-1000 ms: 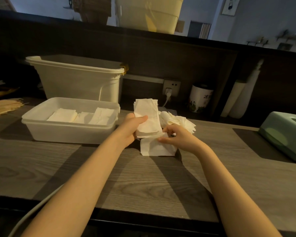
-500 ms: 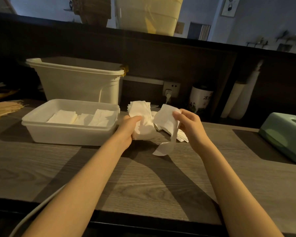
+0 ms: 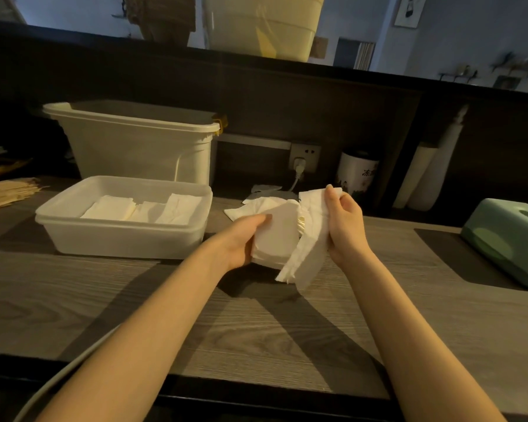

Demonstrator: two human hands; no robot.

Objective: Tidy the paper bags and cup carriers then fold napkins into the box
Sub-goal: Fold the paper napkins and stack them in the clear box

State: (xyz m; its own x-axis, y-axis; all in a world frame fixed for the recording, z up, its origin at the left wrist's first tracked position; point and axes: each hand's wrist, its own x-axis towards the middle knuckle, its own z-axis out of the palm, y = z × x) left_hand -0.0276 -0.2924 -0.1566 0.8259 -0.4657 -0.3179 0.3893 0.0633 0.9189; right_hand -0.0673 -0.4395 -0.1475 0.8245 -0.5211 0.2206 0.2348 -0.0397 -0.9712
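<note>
Above the counter [image 3: 256,324], beside the box [image 3: 125,242], the left hand [image 3: 241,239] grips the napkin stack [image 3: 276,236] while the right hand [image 3: 345,220] pinches one napkin [image 3: 310,239]; peeling it off slowly should avoid tearing.

Box [image 3: 122,236] left, apparently open-topped

Left hand [image 3: 244,239] gripping napkin stack [image 3: 276,236], right hand [image 3: 345,222] pinching napkin [image 3: 310,239]

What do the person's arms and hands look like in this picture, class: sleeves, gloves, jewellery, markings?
Both forearms are bare with no sleeves in view. The left hand and right hand wear no gloves, and no rings, watch or markings show. Fingernails look short and unpainted.
</note>
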